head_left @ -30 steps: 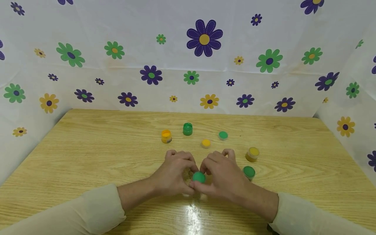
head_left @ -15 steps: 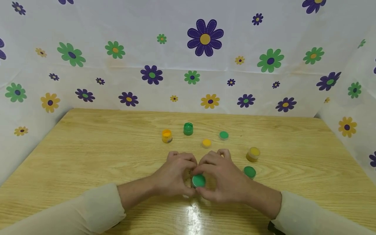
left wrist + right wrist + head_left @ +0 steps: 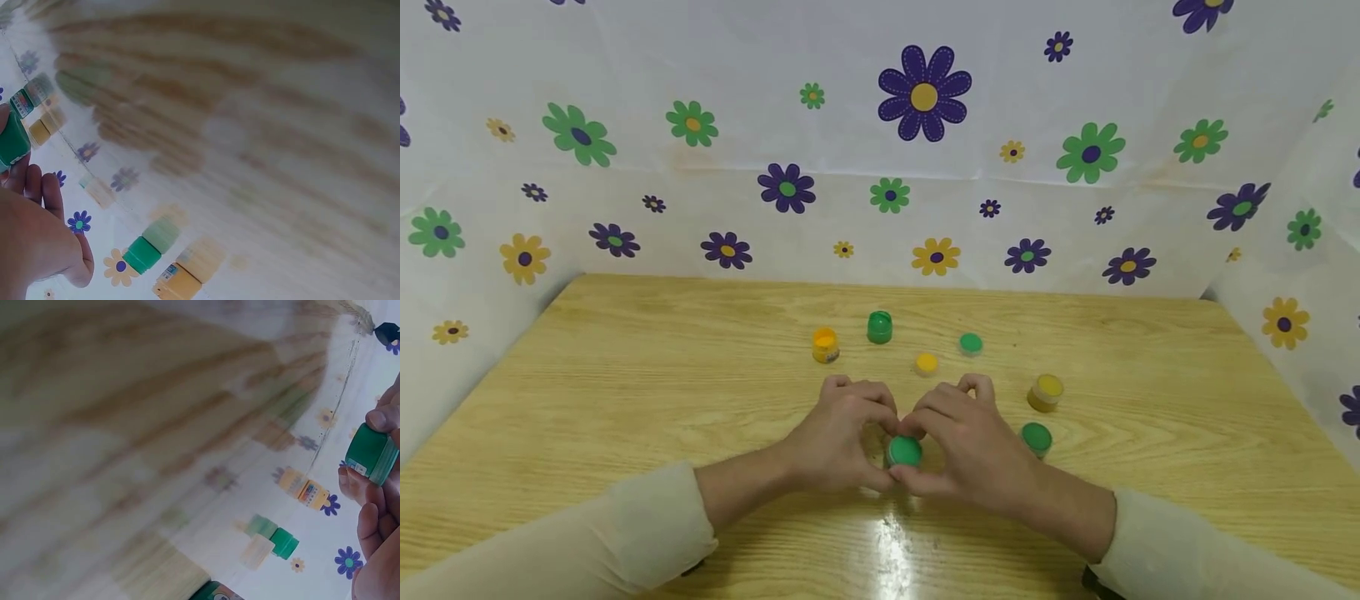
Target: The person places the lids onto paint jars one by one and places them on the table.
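Observation:
A small green paint jar (image 3: 905,452) with its green lid facing up is between both hands, low in the middle of the head view. My left hand (image 3: 838,433) grips its left side, with thumb and index finger curled round it. Thumb and index finger of my right hand (image 3: 966,442) pinch the lid's edge from the right. The fingertips of the two hands meet at the far and near sides of the jar. In the right wrist view the jar (image 3: 370,453) shows a small label; in the left wrist view the jar (image 3: 12,140) is cut off by the frame edge.
Behind the hands stand an orange jar (image 3: 825,345) and a green jar (image 3: 880,327), both uncapped. A yellow lid (image 3: 927,363) and a green lid (image 3: 970,344) lie near them. To the right are a capped yellow jar (image 3: 1045,392) and a capped green jar (image 3: 1036,439) on the wooden table (image 3: 700,358).
My right thumb and index finger have shifted round the lid, first rightward, then back toward the left fingertips. The left hand keeps its grip. The other jars stay in place.

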Tool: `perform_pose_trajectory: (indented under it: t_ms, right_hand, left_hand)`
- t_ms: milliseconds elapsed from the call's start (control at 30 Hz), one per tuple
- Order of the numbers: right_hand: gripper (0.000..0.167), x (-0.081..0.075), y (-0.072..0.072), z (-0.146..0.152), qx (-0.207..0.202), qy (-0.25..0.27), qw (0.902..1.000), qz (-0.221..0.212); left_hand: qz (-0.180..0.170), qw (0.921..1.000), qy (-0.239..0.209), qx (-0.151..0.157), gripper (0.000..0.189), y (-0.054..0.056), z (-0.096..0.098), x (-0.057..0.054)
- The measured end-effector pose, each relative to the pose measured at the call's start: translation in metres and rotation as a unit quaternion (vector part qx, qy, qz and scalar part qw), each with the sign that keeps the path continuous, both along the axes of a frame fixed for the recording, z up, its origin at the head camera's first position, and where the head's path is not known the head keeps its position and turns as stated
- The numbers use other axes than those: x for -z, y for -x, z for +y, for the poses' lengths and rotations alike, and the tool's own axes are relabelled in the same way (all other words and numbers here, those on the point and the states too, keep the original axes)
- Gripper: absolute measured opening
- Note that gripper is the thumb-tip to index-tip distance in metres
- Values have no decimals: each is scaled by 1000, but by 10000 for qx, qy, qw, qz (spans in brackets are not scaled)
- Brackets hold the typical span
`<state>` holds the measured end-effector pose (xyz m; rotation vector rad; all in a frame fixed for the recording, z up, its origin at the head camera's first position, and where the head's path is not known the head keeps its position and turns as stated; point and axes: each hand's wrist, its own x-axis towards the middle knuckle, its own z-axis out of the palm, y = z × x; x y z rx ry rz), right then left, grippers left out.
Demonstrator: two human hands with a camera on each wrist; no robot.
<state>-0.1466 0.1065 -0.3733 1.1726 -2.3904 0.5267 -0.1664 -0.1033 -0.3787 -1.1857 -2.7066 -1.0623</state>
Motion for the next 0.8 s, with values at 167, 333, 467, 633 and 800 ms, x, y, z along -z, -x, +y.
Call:
perform_pose_trajectory:
  t_ms: [167,333,467,633,800]
  right_hand:
    - [36,-1,-1,-1,57,-109,9999,41]
    - [36,1,0,-2,113,5,9998,153]
    - [35,0,1,-2,134,70,9998,88]
    - [32,-2,2,0,315,122,9993,-154]
    - [28,1,5,2,661,-133,9976,132]
  left_hand:
    - [110,9999,43,19,30,1,-1,-1]
    - [83,9998,-153,33,27,1,-1,-2]
    - [103,9995,-286,35,24,1,0,-1]
    - [506,9987,20,-103,33,0,1,-1]
    - [1370,9877,722,-223,53,1,-5,1]
